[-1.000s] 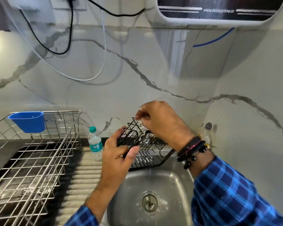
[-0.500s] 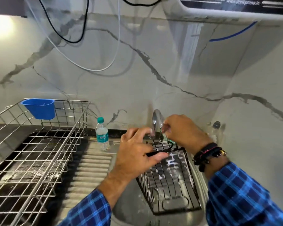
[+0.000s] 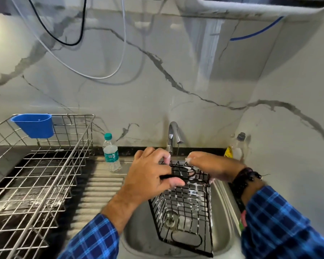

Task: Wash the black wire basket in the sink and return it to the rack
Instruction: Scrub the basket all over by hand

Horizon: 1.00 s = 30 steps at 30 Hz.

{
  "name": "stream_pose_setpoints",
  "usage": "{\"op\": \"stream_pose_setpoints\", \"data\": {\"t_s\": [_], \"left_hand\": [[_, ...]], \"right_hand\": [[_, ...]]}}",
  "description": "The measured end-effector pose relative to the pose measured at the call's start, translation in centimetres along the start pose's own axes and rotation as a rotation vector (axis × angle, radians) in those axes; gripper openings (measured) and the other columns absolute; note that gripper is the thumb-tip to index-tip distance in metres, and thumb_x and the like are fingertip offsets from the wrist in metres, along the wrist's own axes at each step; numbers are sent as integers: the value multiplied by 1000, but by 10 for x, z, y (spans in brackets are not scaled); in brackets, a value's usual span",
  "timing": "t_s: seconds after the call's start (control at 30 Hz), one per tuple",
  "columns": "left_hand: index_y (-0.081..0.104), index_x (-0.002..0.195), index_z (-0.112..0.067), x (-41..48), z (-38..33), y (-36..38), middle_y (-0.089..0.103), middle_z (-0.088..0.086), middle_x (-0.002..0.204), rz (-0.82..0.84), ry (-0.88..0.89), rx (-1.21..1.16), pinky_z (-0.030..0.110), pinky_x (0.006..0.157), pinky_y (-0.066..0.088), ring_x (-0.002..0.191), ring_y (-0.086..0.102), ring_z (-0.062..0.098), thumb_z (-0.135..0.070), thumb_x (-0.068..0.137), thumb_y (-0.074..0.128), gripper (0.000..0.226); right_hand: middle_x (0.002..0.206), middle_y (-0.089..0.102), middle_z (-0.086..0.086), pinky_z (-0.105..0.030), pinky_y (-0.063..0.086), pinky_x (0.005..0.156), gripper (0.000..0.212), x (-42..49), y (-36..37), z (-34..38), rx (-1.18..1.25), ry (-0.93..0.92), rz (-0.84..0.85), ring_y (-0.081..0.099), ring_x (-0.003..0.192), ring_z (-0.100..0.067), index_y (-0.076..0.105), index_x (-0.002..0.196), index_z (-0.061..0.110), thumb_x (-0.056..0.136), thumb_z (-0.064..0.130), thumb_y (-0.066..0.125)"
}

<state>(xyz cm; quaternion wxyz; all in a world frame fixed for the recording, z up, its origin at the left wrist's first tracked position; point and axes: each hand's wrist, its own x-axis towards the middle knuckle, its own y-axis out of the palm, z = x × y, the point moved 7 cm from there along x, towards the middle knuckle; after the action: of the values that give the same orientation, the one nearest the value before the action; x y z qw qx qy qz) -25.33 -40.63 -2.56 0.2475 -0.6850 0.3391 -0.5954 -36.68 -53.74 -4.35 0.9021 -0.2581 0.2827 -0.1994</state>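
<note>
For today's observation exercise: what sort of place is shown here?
Probably a home kitchen: a steel sink with a tap, and a wire dish rack standing beside it.

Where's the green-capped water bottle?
Left of centre in the head view: the water bottle stands by the wall, between the steel rack and the tap.

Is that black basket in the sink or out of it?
In. The basket leans inside the sink, over the drain, with the left hand gripping its top rim.
</note>
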Motion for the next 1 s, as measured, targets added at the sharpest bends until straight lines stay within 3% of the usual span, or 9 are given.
{"op": "stream_pose_setpoints", "data": {"t_s": [0.13, 0.23, 0.3, 0.47, 0.53, 0.63, 0.8, 0.93, 1.0], "left_hand": [[75, 81, -30, -21, 23, 3, 51, -18, 100, 180, -462, -122, 33, 91, 38, 100, 43, 6, -78, 90, 25, 70], [65, 74, -26, -32, 20, 3, 57, -13, 77, 231, -622, 29, 21, 70, 43, 80, 57, 9, -59, 100, 34, 52], [59, 71, -25, -38, 24, 14, 65, -9, 65, 314, -784, -138, 22, 57, 47, 62, 61, 7, -54, 102, 39, 47], [70, 79, -17, -45, 40, 33, 74, 1, 69, 281, -1076, -453, 31, 65, 59, 64, 72, 17, -42, 104, 43, 44], [68, 86, -14, -46, 40, 48, 72, 6, 74, 152, -1323, -857, 36, 70, 61, 72, 73, 24, -34, 104, 49, 33], [59, 91, -8, -39, 24, 63, 60, 6, 66, -160, -1653, -1484, 24, 43, 47, 48, 58, 16, -29, 108, 43, 31], [57, 101, -13, -35, 29, 55, 76, 17, 81, -479, -1567, -1618, 28, 44, 56, 58, 73, 25, -44, 109, 34, 39], [58, 109, -12, -56, 36, 54, 79, 17, 94, -448, -1577, -1585, 37, 52, 61, 72, 77, 29, -48, 108, 32, 45], [55, 103, -17, -68, 43, 52, 79, 16, 94, -435, -1598, -1550, 41, 60, 63, 72, 78, 28, -50, 108, 32, 41]], "right_hand": [[100, 69, 2, -39, 51, 92, 26, 1, 2, -4, -47, -25, -226, 61, 94, -14, 58, 104, 30, 101, 45, 38], [78, 62, 6, -23, 48, 66, 21, 0, 21, 2, -69, -68, -404, 57, 72, -9, 52, 93, 29, 102, 42, 38], [78, 56, 5, -15, 39, 58, 17, -5, 33, 14, -73, -154, -548, 54, 71, -11, 49, 94, 22, 105, 30, 40], [74, 53, 5, -31, 35, 72, 28, -4, 49, 27, -327, -252, -907, 54, 69, -21, 51, 92, 16, 101, 29, 28], [75, 58, 1, -34, 37, 75, 36, -3, 53, 29, -353, -259, -943, 54, 69, -21, 56, 93, 13, 98, 30, 24], [89, 60, -1, -34, 41, 85, 36, -6, 62, 33, -312, -273, -884, 47, 86, -19, 55, 101, 15, 100, 32, 24], [107, 52, 1, -28, 44, 92, 30, -15, 73, 41, -219, -311, -694, 47, 102, -16, 49, 119, 14, 104, 30, 27], [92, 60, 4, -18, 50, 55, 26, -26, 54, 34, -559, -233, -614, 60, 71, -3, 36, 131, 19, 108, 30, 30], [92, 67, 2, -18, 53, 58, 31, -21, 18, 27, -647, -202, -762, 66, 72, -7, 47, 130, 18, 107, 34, 34]]}}
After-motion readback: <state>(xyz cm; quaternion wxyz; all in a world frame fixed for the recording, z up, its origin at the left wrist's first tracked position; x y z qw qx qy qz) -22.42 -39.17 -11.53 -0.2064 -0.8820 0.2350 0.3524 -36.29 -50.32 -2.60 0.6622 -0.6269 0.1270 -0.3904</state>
